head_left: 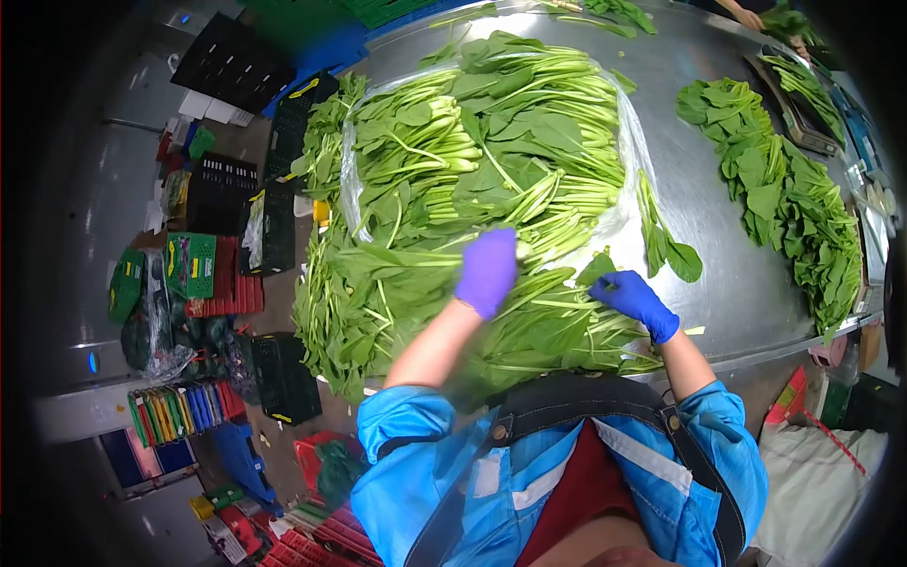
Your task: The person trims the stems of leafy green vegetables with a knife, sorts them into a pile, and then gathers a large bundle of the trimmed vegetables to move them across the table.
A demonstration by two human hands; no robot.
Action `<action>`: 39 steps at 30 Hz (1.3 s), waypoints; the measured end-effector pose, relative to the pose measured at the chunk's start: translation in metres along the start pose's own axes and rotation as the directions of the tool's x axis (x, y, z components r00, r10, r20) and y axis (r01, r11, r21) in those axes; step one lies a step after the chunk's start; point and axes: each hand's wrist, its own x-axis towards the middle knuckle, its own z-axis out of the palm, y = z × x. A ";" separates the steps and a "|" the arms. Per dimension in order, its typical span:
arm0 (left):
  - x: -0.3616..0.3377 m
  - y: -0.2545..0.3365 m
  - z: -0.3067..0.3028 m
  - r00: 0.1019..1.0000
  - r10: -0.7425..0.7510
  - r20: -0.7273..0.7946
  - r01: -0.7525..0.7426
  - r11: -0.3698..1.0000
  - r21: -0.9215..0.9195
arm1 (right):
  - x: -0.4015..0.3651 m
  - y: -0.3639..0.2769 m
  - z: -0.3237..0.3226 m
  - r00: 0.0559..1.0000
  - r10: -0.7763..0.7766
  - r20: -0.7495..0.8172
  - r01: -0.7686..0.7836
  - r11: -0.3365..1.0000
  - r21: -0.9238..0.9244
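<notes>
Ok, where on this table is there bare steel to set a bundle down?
Bare steel table runs as a strip between the big pile of greens and the row of greens at the right. A small patch lies right of the right hand. Front left is crowded; greens overhang the edge.

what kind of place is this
Probably a vegetable packing or sorting room: a big heap of leafy greens is spread on a long steel table, and plastic crates are stacked on the floor beside it.
</notes>
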 end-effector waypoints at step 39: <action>0.009 0.026 -0.032 0.936 0.182 0.302 0.038 0.800 -0.598 | 0.038 -0.055 -0.009 0.862 -0.225 -0.455 0.343 0.919 0.195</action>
